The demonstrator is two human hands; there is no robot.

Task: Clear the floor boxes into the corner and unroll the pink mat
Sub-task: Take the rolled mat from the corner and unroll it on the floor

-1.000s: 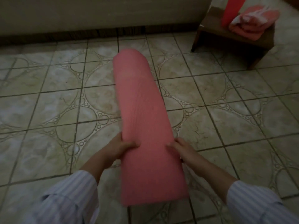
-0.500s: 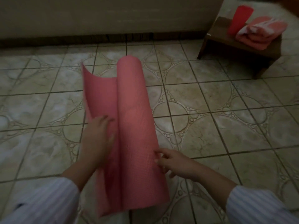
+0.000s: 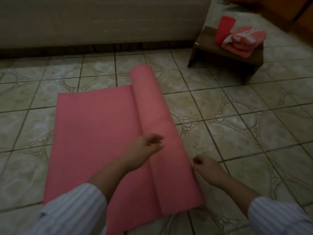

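Note:
The pink mat (image 3: 94,133) lies on the tiled floor, its left part spread flat and its right part still a thick roll (image 3: 152,106) running away from me. My left hand (image 3: 144,150) rests on the near part of the roll, fingers loosely spread and blurred. To the right of the roll, my right hand (image 3: 205,168) touches the roll's side at floor level with its fingers curled. No boxes are in view.
A low wooden stool (image 3: 210,53) stands at the back right, carrying a red cup (image 3: 223,31) and folded pink towels (image 3: 243,41). A pale wall or sofa base (image 3: 101,22) runs along the back. Patterned floor tiles (image 3: 245,119) lie bare to the right of the roll.
The mat was a full roll held up in both hands. It came down onto the floor and its left part opened out flat. My left hand shifted onto the roll.

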